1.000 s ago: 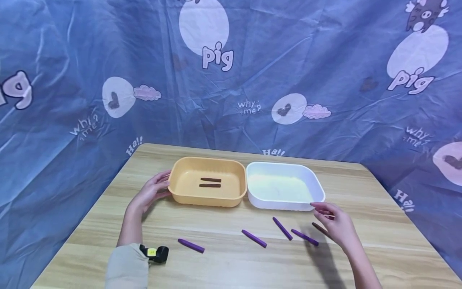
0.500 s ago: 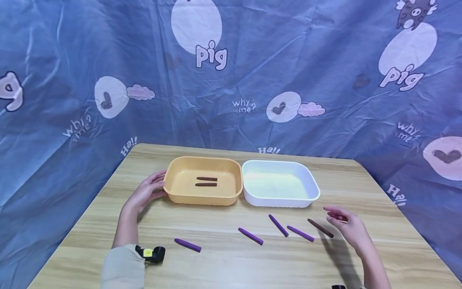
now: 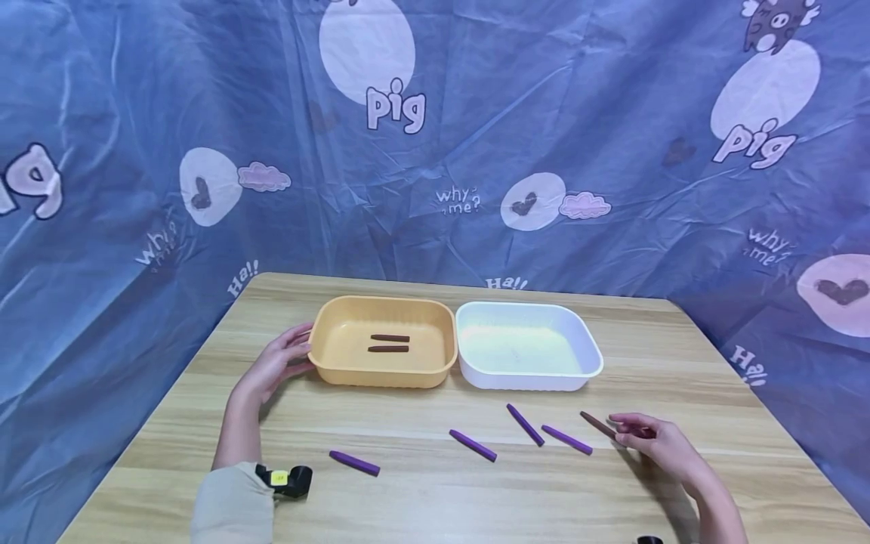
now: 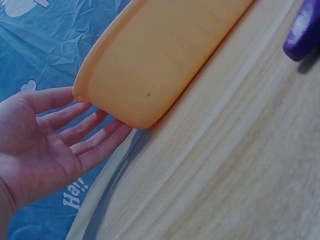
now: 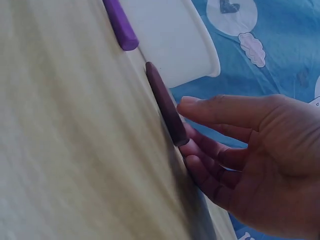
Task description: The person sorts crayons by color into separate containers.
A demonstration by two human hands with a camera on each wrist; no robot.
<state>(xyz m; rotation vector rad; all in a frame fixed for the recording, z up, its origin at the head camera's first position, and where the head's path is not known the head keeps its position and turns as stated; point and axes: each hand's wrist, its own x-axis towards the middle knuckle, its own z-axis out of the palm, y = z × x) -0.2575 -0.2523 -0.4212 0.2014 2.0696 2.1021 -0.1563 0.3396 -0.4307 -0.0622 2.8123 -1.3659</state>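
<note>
Your left hand point(image 4: 47, 142), fingers extended, touches the orange tray point(image 3: 381, 378), likely steadying it; your right hand point(image 5: 277, 165) brackets the brown stick's point(image 5: 164, 100) near end on the worktop point(image 3: 414, 506), presumably the handiest, though I can't tell whether that grip has closed

A slim brown stick point(image 5: 165, 100), tapered at its far end, is laid aslant on the table point(image 3: 476, 499), its near end closely flanked by the right hand point(image 3: 659, 444), while the upright, rounded orange tray point(image 3: 381, 376), with two brown sticks point(image 3: 388, 349) inside, is touched at its left end by the left hand point(image 4: 50, 137).
</note>
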